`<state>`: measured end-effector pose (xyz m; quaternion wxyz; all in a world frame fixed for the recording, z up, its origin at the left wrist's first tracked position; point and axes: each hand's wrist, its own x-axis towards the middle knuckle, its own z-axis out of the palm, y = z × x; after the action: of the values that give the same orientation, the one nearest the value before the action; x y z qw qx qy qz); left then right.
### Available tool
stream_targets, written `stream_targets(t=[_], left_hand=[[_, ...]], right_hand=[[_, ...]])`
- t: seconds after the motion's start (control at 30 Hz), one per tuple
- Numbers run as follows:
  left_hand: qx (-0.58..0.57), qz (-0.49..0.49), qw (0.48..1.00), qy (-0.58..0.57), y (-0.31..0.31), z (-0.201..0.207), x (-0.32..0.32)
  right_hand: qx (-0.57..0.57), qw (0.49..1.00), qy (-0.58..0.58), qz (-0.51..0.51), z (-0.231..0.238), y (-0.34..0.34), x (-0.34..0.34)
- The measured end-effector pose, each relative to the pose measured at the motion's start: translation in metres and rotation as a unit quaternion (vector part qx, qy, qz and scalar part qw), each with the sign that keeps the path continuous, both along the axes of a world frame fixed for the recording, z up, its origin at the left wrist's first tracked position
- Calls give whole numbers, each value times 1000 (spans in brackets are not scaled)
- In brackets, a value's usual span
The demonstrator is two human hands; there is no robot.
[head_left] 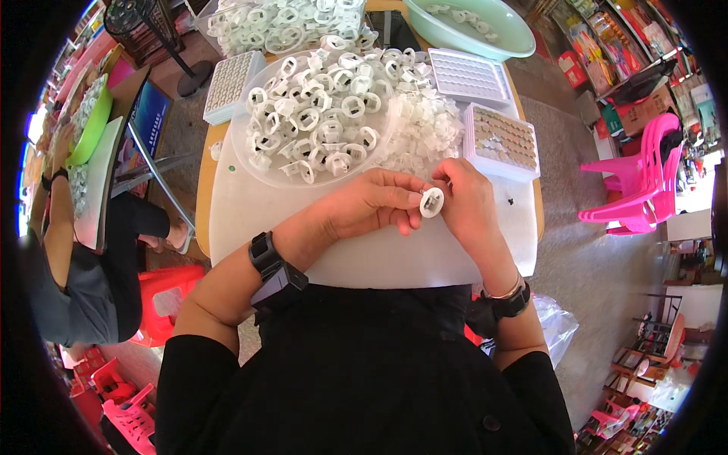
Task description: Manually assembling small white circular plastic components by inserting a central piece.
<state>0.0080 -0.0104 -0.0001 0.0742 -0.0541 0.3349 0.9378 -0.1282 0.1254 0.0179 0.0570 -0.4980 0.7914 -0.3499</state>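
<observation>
Between my hands, over the near part of the white table (341, 262), is a small white round plastic part (431, 202) with an opening in its face. My left hand (375, 201) pinches it between thumb and fingers. At its far side my right hand (464, 201) has its fingers curled in close; whether they hold something small I cannot make out. Beyond my left hand, a clear round tray (254, 171) bears a heap of similar white parts (318, 114). Right of that heap lies a pile of small translucent white pieces (425, 125).
Stacked trays of small round pieces (504, 144) stand at the right, beside a white slotted tray (470, 76). Another stacked tray (231, 83) is at the far left. Behind are a full clear bin (288, 23) and a pale green basin (470, 38). A co-worker (83, 280) sits at left.
</observation>
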Motion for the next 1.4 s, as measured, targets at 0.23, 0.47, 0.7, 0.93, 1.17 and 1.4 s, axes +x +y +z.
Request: stream_targets(t=[0.23, 0.47, 0.7, 0.93, 1.17, 1.4], left_hand=[[3, 56, 998, -15, 0, -3, 3], [14, 60, 998, -2, -1, 0, -2], [2, 68, 998, -9, 0, -2, -1], [-5, 70, 998, -5, 2, 2, -1], [-19, 71, 997, -10, 1, -3, -2], [-35, 71, 997, -16, 3, -2, -2]], right_hand=[[-141, 977, -137, -83, 27, 10, 11], [-181, 971, -156, 30, 31, 15, 23], [-159, 976, -141, 37, 29, 15, 22], [-173, 981, -84, 23, 31, 15, 24], [-164, 979, -117, 37, 27, 14, 20], [-148, 982, -113, 44, 24, 17, 21]])
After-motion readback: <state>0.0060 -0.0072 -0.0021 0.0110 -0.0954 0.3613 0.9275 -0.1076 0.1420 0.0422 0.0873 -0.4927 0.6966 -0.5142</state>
